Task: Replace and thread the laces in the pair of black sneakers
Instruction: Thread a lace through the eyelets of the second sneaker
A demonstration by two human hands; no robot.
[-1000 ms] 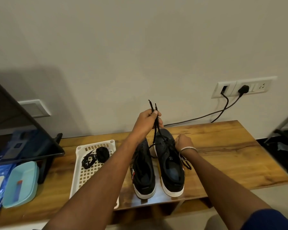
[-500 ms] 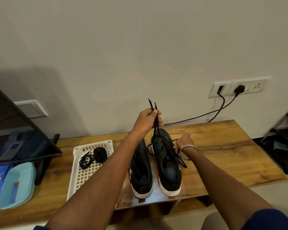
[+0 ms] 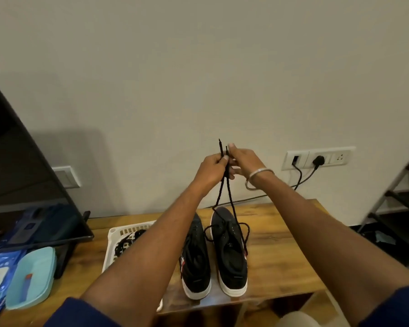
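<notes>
The two ends of the limp, light black lace point(image 3: 224, 185) are being pinched just below their stiff tips by the fingers of the left hand point(image 3: 211, 169) and right hand point(image 3: 242, 159), raised over the right sneaker point(image 3: 230, 253) on the surface point(image 3: 281, 244), where slack is judged best controlled.

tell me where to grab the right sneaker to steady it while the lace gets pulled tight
Take the right sneaker by its heel end, coming from the near side. It stands toe to the wall, its white-soled heel faces you uncovered, and the lace rises from the front eyelets to both hands, so a heel grip probably stays clear of it.
</notes>
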